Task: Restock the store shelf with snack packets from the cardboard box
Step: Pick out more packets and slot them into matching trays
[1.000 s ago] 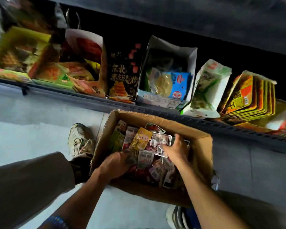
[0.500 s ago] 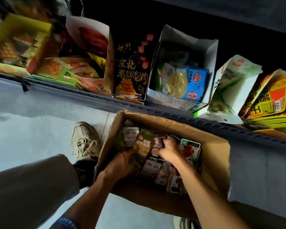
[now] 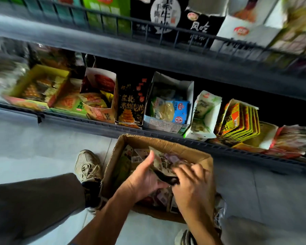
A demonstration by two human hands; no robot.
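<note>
- Over the cardboard box (image 3: 193, 152) on the floor, my left hand (image 3: 145, 181) grips a bunch of snack packets (image 3: 163, 165), thumb raised along their near side.
- My right hand (image 3: 193, 184) meets the bunch from the other side, its fingers (image 3: 184, 169) curled onto the dark lower edge of the packets.
- More packets lie loose in the box beneath both hands.
- The box stands just before the bottom shelf (image 3: 95, 123), where open display cartons hold stock, among them a black carton (image 3: 131, 105) and a white carton (image 3: 170, 105).
- My shoe (image 3: 87, 165) rests on the floor beside the box.
</note>
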